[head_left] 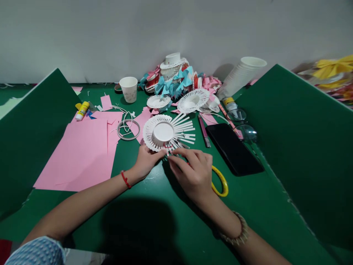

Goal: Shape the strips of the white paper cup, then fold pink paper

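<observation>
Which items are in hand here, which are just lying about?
In hand: cut paper cup, pinched by left hand and right hand; yellow scissors under right hand.
Lying about: pink paper, glue stick, tape roll, phone, eyeglasses, stacked cups.

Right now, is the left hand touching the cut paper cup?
Touching. The head view shows the left hand with fingertips on the cut paper cup's near strips.

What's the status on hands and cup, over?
Left hand and right hand both pinching strips of the cut paper cup. Yellow scissors partly under right hand.
</observation>
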